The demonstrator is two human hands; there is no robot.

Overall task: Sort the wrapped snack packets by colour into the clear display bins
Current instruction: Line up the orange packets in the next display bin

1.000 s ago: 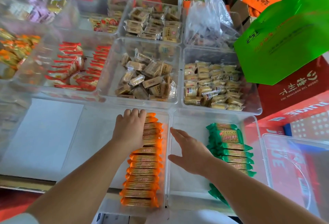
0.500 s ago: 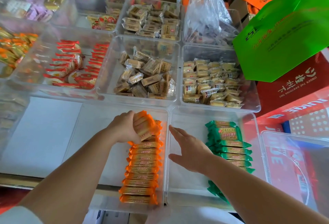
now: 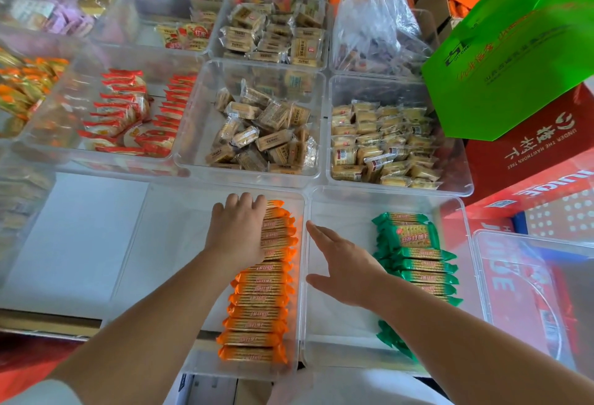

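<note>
Head view: left clear bin (image 3: 167,231) holds a row of orange packets (image 3: 257,308); right clear bin (image 3: 340,211) holds green packets (image 3: 418,263). Left hand (image 3: 238,234) grip wide, flat on the row's far end; earlier it clutched a lifted bunch. Right hand (image 3: 347,269) grip wide, holding nothing, unchanged.

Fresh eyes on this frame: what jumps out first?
The row of orange packets in the near-left clear bin, with the left hand resting on its far end. Beside it, green packets line the near-right bin, the right hand open over its bare floor. A bright green bag fills the upper right.
</note>
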